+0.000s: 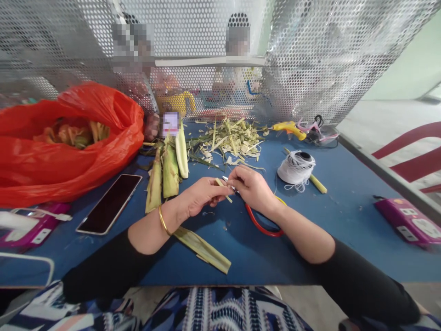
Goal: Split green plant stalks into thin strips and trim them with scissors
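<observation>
My left hand (200,196), with a gold bangle on its wrist, pinches a short pale green strip of husk (223,189). Close against it, my right hand (253,187) is closed around scissors; their metal tip shows beyond the fingers and a red handle loop (264,227) hangs under the palm. Its fingertips meet those of my left hand, so I cannot tell whether they also touch the strip. A long flat piece of husk (206,250) lies below my left wrist. Several larger husk pieces (170,172) rest beyond my left forearm.
Cut scraps (234,138) are heaped at the back. A white thread spool (296,169), a stalk, a yellow glue gun (290,129) and purple power strip (408,223) stand right. Leftward are a phone (109,204) and red bag (113,161). Perforated metal (206,32) screens people behind.
</observation>
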A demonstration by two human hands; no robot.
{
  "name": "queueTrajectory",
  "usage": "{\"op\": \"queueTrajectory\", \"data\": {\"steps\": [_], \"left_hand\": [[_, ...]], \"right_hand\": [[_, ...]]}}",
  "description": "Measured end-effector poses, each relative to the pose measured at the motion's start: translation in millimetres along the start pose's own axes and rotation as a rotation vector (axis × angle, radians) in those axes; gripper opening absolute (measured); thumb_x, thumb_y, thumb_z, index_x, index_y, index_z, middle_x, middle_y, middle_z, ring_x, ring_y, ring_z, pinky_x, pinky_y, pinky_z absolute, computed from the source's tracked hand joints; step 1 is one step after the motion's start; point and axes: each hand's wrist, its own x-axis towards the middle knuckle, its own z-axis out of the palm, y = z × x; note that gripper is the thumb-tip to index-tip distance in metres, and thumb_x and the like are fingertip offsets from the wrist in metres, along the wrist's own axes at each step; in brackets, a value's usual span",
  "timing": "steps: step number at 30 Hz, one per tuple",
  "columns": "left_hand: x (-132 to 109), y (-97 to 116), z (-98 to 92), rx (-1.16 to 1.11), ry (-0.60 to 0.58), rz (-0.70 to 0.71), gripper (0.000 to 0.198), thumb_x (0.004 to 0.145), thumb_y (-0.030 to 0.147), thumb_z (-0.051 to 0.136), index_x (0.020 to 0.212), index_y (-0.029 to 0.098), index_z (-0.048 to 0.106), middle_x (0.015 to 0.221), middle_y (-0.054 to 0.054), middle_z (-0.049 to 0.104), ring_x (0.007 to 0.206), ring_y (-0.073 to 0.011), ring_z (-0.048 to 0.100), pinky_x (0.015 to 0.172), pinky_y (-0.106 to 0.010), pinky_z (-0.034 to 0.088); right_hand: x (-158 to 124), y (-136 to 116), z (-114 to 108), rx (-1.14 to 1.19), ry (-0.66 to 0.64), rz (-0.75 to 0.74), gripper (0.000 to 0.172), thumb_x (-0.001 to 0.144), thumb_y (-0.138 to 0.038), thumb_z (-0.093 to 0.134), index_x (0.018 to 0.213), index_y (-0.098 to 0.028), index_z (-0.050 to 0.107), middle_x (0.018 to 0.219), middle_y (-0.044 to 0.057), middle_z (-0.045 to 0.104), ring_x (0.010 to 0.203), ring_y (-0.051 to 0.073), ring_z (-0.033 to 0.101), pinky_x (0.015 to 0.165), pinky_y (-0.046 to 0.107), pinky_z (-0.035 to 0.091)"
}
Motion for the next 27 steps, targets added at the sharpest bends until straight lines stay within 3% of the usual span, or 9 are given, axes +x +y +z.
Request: {"op": "queueTrajectory", "data": {"steps": [6, 11, 14, 18, 22, 24, 27], "left_hand": [[-3, -2, 2.6, -0.024, -0.026, -0.054, 0.031, 0.055, 0.034, 0.079, 0.057, 0.016, 0.054, 0.045, 0.007, 0.040, 0.041, -0.0038, 0.029, 0.043, -0.022, 0.016], [-6, 1, 4.5, 0.022, -0.048, -0.084, 0.032, 0.058, 0.041, 0.077, 0.068, 0.012, 0.067, 0.047, 0.004, 0.044, 0.043, -0.0053, 0.033, 0.043, -0.022, 0.017], [-7, 2, 5.4, 0.029, -0.086, -0.073, 0.035, 0.062, 0.045, 0.073, 0.069, 0.011, 0.068, 0.051, 0.001, 0.051, 0.045, -0.0072, 0.040, 0.043, -0.023, 0.021], [-8, 1, 6.5, 0.058, -0.137, -0.067, 0.035, 0.065, 0.045, 0.070, 0.071, 0.011, 0.069, 0.052, 0.000, 0.052, 0.045, -0.0073, 0.040, 0.043, -0.022, 0.021], [-8, 1, 7.0, 0.104, -0.148, -0.067, 0.032, 0.065, 0.042, 0.071, 0.072, 0.011, 0.070, 0.050, 0.000, 0.052, 0.044, -0.0072, 0.039, 0.042, -0.022, 0.021], [-9, 1, 6.8, 0.114, -0.134, -0.065, 0.031, 0.065, 0.042, 0.072, 0.068, 0.012, 0.068, 0.048, 0.001, 0.050, 0.043, -0.0069, 0.037, 0.041, -0.022, 0.022], [-10, 0, 6.4, 0.129, -0.118, -0.062, 0.031, 0.064, 0.044, 0.073, 0.063, 0.014, 0.065, 0.047, 0.002, 0.048, 0.041, -0.0067, 0.036, 0.039, -0.022, 0.026]], "right_hand": [[0, 6, 5, 0.229, -0.082, 0.166, 0.012, 0.078, -0.028, 0.060, 0.076, -0.018, 0.065, 0.071, -0.001, 0.061, 0.059, 0.010, 0.050, 0.057, 0.024, 0.039], [0, 4, 9, 0.600, -0.151, 0.344, 0.017, 0.069, -0.034, 0.068, 0.071, -0.018, 0.063, 0.053, -0.005, 0.057, 0.046, 0.009, 0.048, 0.046, 0.023, 0.038], [0, 1, 7, 0.693, -0.180, 0.397, 0.020, 0.066, -0.035, 0.071, 0.069, -0.018, 0.061, 0.050, -0.005, 0.055, 0.044, 0.008, 0.047, 0.042, 0.020, 0.036], [0, 1, 0, 0.674, -0.263, 0.407, 0.021, 0.068, -0.035, 0.070, 0.068, -0.017, 0.059, 0.052, -0.006, 0.055, 0.044, 0.007, 0.047, 0.043, 0.020, 0.036], [2, 4, -6, 0.562, -0.358, 0.281, 0.015, 0.072, -0.031, 0.064, 0.069, -0.017, 0.058, 0.058, -0.005, 0.055, 0.052, 0.008, 0.047, 0.049, 0.021, 0.038], [2, 4, -7, 0.436, -0.340, 0.211, 0.012, 0.075, -0.027, 0.060, 0.068, -0.018, 0.056, 0.058, -0.005, 0.053, 0.053, 0.008, 0.045, 0.050, 0.021, 0.036], [0, 0, -4, 0.237, -0.196, 0.143, 0.010, 0.078, -0.021, 0.056, 0.068, -0.020, 0.053, 0.057, -0.005, 0.052, 0.054, 0.009, 0.043, 0.051, 0.021, 0.033]]}}
